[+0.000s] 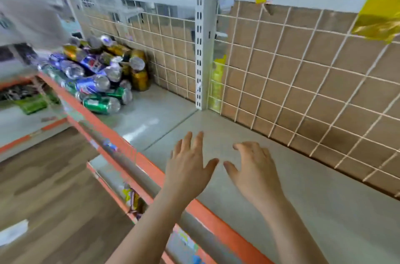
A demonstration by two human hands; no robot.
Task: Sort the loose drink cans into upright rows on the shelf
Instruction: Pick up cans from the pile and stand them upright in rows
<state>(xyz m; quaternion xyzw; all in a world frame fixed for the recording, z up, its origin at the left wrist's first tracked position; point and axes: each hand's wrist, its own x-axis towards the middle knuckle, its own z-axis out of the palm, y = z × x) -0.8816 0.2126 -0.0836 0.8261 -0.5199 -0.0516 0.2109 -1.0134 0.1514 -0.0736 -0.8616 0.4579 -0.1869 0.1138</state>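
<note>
A heap of loose drink cans [101, 73] lies at the far left of the grey shelf [324, 188]: blue, green and gold ones, most on their sides, with a gold stack [139, 73] upright by the wire back. My left hand [190, 166] and my right hand [251, 166] hover side by side over the bare shelf near its front edge, well to the right of the heap. Both have spread, relaxed fingers and hold nothing.
An orange rail [151, 168] runs along the shelf front. A white wire grid [303, 82] with cardboard behind forms the back, split by a white slotted post [202, 51]. Lower shelves with packets [32, 103] sit left. Someone's grey sleeve [30, 15] reaches in at top left.
</note>
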